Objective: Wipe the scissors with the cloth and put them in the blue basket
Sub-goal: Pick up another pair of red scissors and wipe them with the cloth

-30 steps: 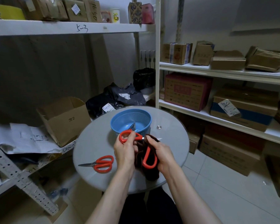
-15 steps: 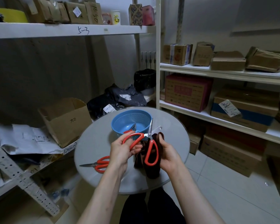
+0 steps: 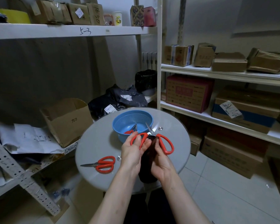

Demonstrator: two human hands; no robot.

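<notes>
Red-handled scissors (image 3: pixel 166 143) are held open above the round table, blades pointing away over the blue basket's (image 3: pixel 120 122) near rim. My left hand (image 3: pixel 133 152) grips the left handle loop. My right hand (image 3: pixel 160 160) holds a dark brown cloth (image 3: pixel 149 160) against the scissors near the pivot; the cloth hangs down between both hands. A second red pair of scissors (image 3: pixel 103 164) lies flat on the table at the left, blades pointing left. Inside the basket lies another pair of scissors (image 3: pixel 131 130), partly hidden by my left hand.
The round grey glass table (image 3: pixel 95 143) stands between white shelves with cardboard boxes (image 3: pixel 190 92) on the right and an open carton (image 3: pixel 66 120) on the left. Black bags (image 3: pixel 120 101) sit behind the table. Tiled floor lies to the right.
The scissors' handles have spread wider apart, the right loop swinging out to the right. My right hand and the cloth moved in between the handles, towards the pivot.
</notes>
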